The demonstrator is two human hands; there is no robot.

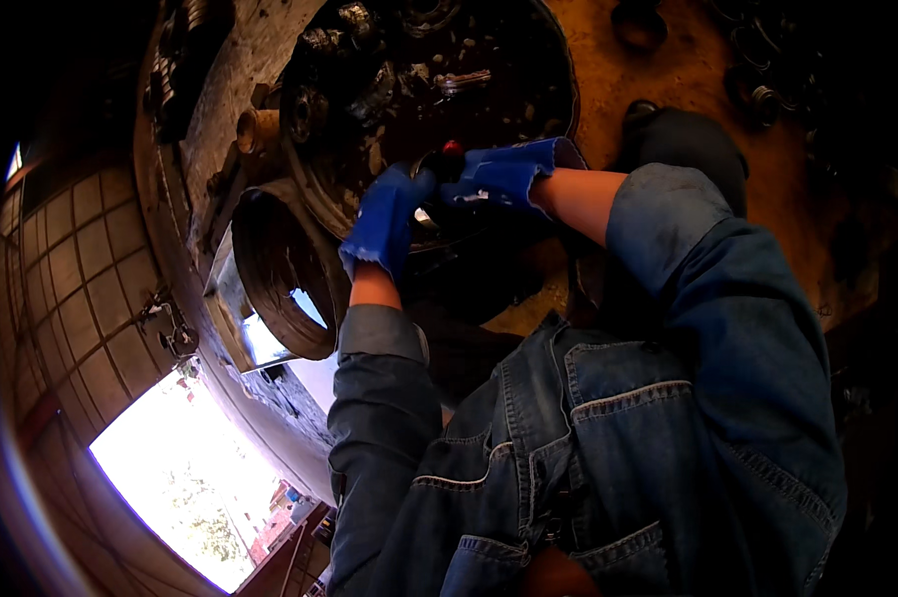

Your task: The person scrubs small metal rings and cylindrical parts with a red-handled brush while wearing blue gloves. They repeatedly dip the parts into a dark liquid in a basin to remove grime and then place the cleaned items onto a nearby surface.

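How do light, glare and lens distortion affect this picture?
Head view: glare washes out most of the opening at lower left; head view: shadow makes whatever lies between the left hand and right hand hard to identify; head view: the gridded panel bends near the rim, and corners are dark.

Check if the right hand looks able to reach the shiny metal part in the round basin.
Likely yes: the right hand is at the near side of the basin, and nothing bulky shows between it and the shiny metal part. Whether it holds anything is too dark to tell.
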